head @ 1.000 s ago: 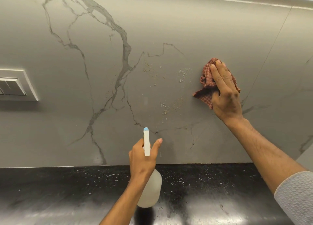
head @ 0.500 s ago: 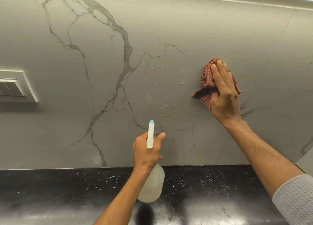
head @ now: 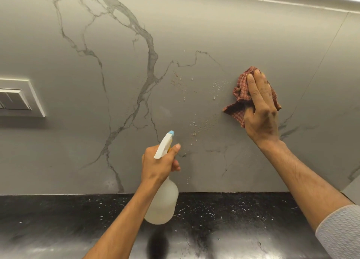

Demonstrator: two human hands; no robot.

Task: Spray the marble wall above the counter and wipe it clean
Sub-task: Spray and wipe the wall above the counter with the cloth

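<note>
The grey marble wall (head: 194, 24) with dark veins fills the view above the counter. Water droplets (head: 196, 126) speckle it near the middle. My left hand (head: 158, 164) grips a translucent white spray bottle (head: 162, 206), its blue-tipped nozzle tilted up toward the droplets. My right hand (head: 261, 110) presses a crumpled red checked cloth (head: 240, 95) flat against the wall, just right of the wet patch.
A black speckled counter (head: 243, 215) runs along the bottom, glossy with reflections. A white switch plate (head: 21, 98) is set in the wall at the far left. A vertical seam (head: 321, 63) divides the wall panels on the right.
My left hand has lifted the spray bottle higher and tipped its nozzle to the right, closer to the wall. The right hand and cloth have barely shifted.
</note>
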